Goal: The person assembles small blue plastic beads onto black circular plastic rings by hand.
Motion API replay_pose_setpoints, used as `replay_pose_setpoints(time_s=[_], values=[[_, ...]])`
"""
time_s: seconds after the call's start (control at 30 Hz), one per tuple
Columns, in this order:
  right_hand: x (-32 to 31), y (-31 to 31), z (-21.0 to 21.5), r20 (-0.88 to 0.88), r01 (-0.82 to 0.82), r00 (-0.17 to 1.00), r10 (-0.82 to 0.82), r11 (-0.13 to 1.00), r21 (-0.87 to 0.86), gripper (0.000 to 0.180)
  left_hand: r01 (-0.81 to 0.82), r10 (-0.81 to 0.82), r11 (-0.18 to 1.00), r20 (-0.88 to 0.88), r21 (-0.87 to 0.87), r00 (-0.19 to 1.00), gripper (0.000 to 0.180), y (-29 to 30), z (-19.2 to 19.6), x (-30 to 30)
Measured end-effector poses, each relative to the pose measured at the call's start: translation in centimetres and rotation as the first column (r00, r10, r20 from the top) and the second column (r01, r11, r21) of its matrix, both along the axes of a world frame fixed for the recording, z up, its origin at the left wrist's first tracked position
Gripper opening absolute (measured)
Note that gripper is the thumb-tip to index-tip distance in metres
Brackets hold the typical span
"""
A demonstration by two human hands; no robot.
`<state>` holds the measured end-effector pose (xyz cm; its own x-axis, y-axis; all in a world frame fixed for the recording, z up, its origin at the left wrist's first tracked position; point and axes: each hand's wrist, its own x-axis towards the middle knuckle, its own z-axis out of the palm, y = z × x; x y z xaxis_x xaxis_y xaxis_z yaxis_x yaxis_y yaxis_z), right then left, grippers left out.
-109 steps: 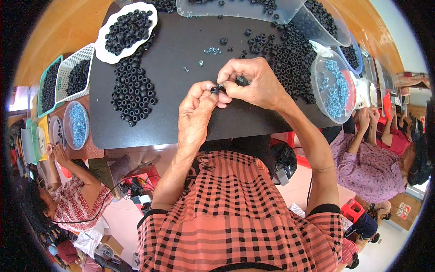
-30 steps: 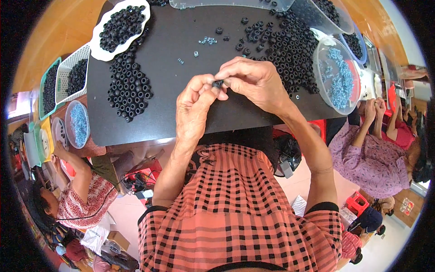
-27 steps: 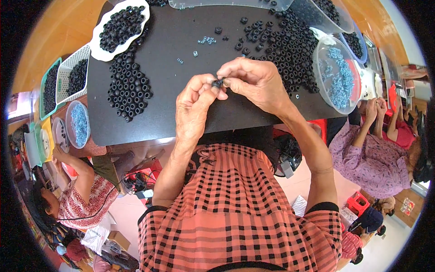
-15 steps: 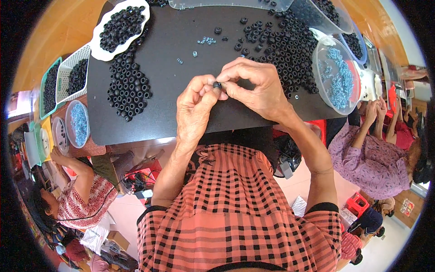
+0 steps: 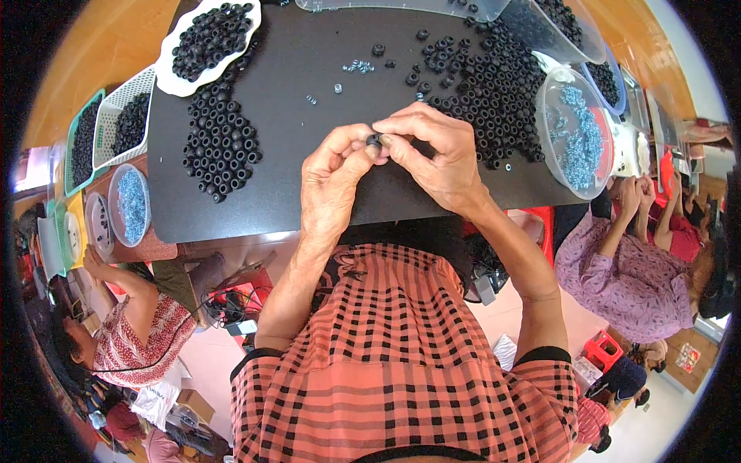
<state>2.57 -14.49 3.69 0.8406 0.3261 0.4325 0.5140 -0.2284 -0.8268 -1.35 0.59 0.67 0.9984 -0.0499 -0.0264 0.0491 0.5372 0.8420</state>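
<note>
Between the fingertips of my left hand (image 5: 333,174) a small black ring-shaped part (image 5: 373,140) is pinched above the table's near half. My right hand (image 5: 436,154) meets it from the other side, thumb and index finger pressed together at the part; whether a tiny piece sits in that pinch is hidden. Just beyond my hands lie a small pile of bluish metal springs (image 5: 358,67) and a few single ones. A broad heap of black ring-shaped parts (image 5: 494,100) spreads to the right, and a second group (image 5: 221,147) lies to the left.
At the far left a white scalloped plate (image 5: 164,69) holds more black parts. A clear round tub (image 5: 546,127) of bluish springs stands at the right edge. Baskets and tubs line the left side, near a co-worker's arm (image 5: 127,278). Other people sit at right.
Both hands stay together at the black part, with only slight finger movement. The whole view has shifted a little.
</note>
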Motion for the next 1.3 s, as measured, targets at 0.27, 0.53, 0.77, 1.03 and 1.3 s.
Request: replay_pose_setpoints(time_s=[0.27,0.53,0.77,1.03,1.3], values=[[-0.3,0.0,1.1,-0.079,0.027,0.996,-0.037,0.993,-0.115,0.011,-0.091,0.080,0.957,0.049,0.277,0.996,0.015,-0.1,0.2,-0.5],[0.0,-0.3,1.0,-0.087,-0.026,0.996,0.019,0.997,-0.076,0.011,-0.003,0.002,0.998,0.021,0.067,1.000,0.014,0.1,0.1,-0.1],[-0.3,-0.5,1.3,-0.374,0.011,0.928,-0.013,1.000,-0.008,0.009,-0.033,0.029,0.985,0.023,0.169,0.999,0.012,-0.2,0.8,-0.4],[0.0,-0.2,1.3,-0.391,0.007,0.920,-0.028,0.998,-0.054,0.010,-0.054,0.046,0.970,0.043,0.236,0.998,0.012,-0.2,0.6,-0.7],[0.3,-0.4,1.1,-0.070,-0.097,0.993,0.093,0.994,-0.055,0.021,0.033,-0.045,0.987,-0.075,-0.155,0.996,0.018,0.4,0.2,0.2]])
